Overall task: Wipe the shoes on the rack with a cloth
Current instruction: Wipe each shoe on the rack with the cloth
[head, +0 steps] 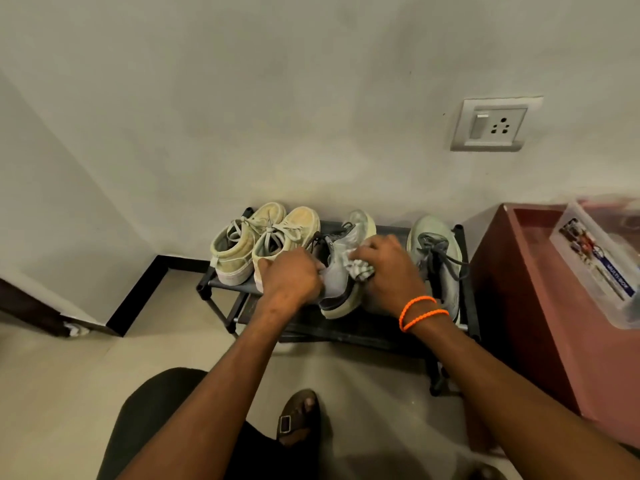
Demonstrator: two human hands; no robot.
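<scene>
Head view: grey shoe (341, 268) tilted on top shelf of rack (221, 287), left hand (291, 277) fingers curled gripping its heel, right hand (388, 268) fingers bunched around cloth (360, 270) pressed on its side, beige pair (263, 237) left, second grey shoe (434, 251) right

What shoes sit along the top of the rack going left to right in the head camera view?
Beige shoe → second beige shoe → grey shoe gripped by the left hand, the right hand pressing the cloth on it → pale green shoe.
</scene>
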